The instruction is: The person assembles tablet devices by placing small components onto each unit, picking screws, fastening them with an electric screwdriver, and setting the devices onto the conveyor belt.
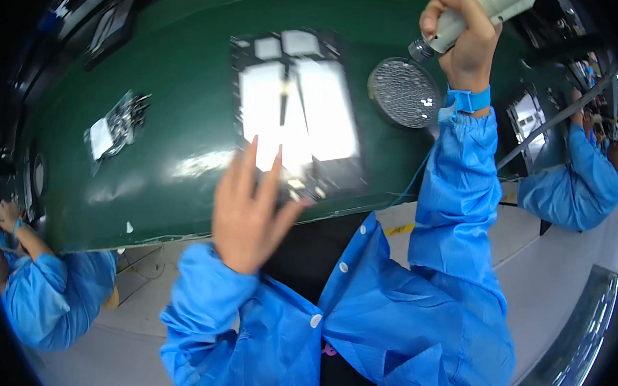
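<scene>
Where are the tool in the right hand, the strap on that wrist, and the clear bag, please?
Tool (509,6), head view: its pale body, toward the upper end.
Strap (472,101), head view: its blue band.
Bag (118,128), head view: the middle of its face.

Glare streaks the glossy green tabletop (180,116) left of centre; the black-and-white rectangular panel (329,110) is overexposed, blurred; lines bend toward the dark rim.
</scene>
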`<state>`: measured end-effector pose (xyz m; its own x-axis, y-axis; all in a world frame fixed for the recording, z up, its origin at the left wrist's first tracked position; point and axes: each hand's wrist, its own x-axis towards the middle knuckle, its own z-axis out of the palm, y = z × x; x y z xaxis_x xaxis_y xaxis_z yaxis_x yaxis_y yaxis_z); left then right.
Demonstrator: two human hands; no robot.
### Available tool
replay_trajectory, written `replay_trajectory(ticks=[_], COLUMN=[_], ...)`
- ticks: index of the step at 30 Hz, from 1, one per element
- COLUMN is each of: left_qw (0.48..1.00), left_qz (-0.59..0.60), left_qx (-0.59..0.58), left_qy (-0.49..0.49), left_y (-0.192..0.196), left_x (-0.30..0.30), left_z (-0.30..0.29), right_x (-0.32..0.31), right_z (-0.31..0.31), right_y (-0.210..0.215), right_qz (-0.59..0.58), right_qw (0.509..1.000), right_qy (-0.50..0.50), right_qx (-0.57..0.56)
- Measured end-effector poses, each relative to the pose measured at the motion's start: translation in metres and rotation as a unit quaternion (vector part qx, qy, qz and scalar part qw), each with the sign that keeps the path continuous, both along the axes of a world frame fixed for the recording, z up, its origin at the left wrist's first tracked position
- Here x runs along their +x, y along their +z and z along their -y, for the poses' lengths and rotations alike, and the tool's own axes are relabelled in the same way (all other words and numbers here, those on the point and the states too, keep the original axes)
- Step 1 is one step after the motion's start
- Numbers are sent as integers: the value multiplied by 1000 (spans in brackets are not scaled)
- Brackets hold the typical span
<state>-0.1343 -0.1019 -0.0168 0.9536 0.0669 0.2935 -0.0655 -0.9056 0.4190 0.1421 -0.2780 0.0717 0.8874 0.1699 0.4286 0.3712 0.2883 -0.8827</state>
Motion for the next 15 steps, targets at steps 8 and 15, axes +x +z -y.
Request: replay_trajectory(ticks=[8, 15], left_qw=[990, 985], left_qz=[122, 142], left_qx=[72, 83], left_qy=[27, 60], left_y=[-28, -58], left_x=[173, 322], left_z=[-120, -195], right_x=[7, -6], right_z=[54, 59], right_y=[-28, -23], right_qz=[23, -19], right_qw=[999, 999], right_qy=[22, 16], right_qx=[-34, -46])
